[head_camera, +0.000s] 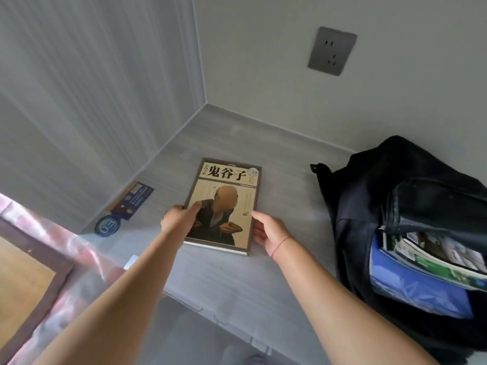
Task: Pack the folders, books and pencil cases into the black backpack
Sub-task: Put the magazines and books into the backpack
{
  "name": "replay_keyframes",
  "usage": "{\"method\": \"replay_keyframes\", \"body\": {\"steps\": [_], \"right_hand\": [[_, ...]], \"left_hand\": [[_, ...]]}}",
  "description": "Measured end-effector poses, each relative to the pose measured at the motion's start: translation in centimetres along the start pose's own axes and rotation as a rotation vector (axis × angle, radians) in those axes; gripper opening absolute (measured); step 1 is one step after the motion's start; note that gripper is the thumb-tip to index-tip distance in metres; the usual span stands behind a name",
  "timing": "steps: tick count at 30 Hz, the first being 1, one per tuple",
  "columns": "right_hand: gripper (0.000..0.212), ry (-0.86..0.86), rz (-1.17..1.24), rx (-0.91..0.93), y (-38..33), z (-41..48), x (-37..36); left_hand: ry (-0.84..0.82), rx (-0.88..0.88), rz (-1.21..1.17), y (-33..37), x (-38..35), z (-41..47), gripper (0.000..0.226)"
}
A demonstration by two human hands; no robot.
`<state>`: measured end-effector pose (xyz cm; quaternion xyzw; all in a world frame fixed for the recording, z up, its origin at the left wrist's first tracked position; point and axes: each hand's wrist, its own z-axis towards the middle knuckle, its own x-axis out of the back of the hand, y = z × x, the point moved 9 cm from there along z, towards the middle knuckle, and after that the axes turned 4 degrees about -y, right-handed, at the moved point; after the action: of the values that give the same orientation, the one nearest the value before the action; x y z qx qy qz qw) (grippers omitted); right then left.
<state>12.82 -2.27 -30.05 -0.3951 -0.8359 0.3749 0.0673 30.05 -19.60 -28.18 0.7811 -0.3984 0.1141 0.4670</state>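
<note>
A tan and brown book [226, 196] with a seated figure on its cover lies flat on the grey desk [284, 206]. My left hand [179, 216] grips its left edge, thumb on the cover. My right hand [266, 229] touches the book's right edge with loosely bent fingers, some of them hidden under the edge. The black backpack [411, 206] stands open at the right, with a blue folder [416, 288] and green-covered books [445, 262] inside.
A dark blue bookmark-like card [133, 200] and a round blue tag [106, 225] lie by the left wall. A power socket [332, 50] sits on the back wall. A framed, plastic-wrapped panel [34, 272] is at the lower left.
</note>
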Motion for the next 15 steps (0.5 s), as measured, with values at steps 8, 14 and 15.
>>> {"method": "replay_keyframes", "body": {"steps": [8,14,15], "right_hand": [[0.042,-0.06,-0.061,0.108,-1.9,-5.6,2.7],[0.042,-0.084,0.026,0.336,-5.3,-14.8,12.6],[0.048,-0.072,0.067,0.352,-5.3,-16.2,14.6]], "left_hand": [[-0.132,0.023,-0.306,0.7,-4.4,-6.5,0.054],[-0.344,-0.165,-0.334,6.6,-11.1,-14.9,0.053],[-0.397,-0.216,-0.299,8.1,-12.3,-16.0,0.053]]}}
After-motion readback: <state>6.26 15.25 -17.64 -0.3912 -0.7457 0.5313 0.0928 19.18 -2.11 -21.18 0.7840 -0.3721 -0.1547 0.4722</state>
